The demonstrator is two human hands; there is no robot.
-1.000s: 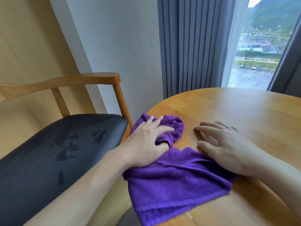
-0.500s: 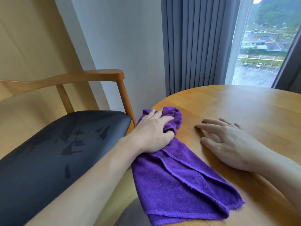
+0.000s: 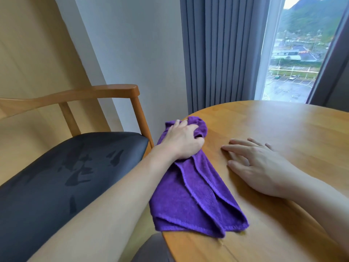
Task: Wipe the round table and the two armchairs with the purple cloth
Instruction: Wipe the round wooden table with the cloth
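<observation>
Two hands on round table (image 3: 283,120), left hand (image 3: 181,140) gripping purple cloth (image 3: 196,195), right hand (image 3: 260,167) flat, seemingly relaxed

We see a round wooden table (image 3: 273,129) with a light honey finish. On it, along its left edge, lies a rumpled purple cloth (image 3: 196,197), one end bunched under the left hand (image 3: 181,142). The right hand (image 3: 258,165) rests flat on the tabletop just beside the cloth.
</observation>
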